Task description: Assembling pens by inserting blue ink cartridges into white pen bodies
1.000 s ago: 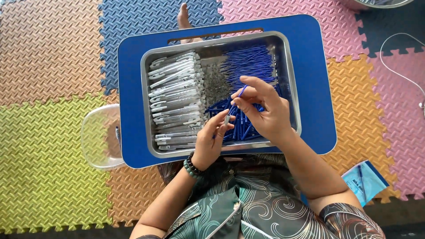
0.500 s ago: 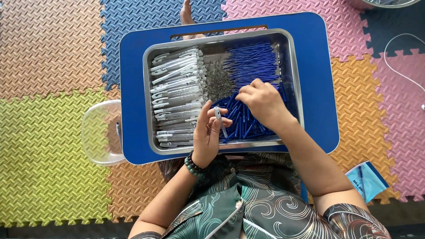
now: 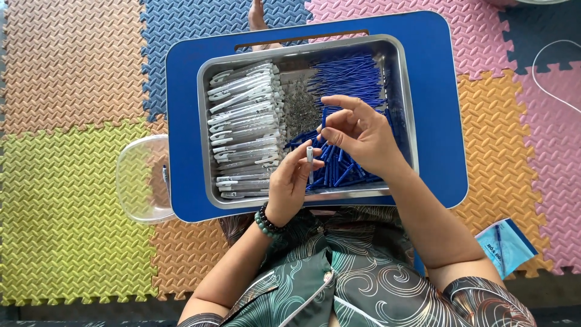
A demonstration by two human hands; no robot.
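Left hand: pinches a short clear pen barrel, upright, long axis vertical. Right hand: just beside and right of the barrel, fingers curled, pinching a thin blue refill. Metal tray on blue lap table: clear barrels left, springs centre, blue refills right. Clear plastic tub left of table.

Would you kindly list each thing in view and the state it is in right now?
Left hand: pinching a small grey tube, held upright.
Right hand: fingers curled over the blue sticks, grip contents unclear.
Metal tray: full, resting on the blue board.
Grey clips: stacked at the tray's left.
Clear tub: lidless, nearly empty.
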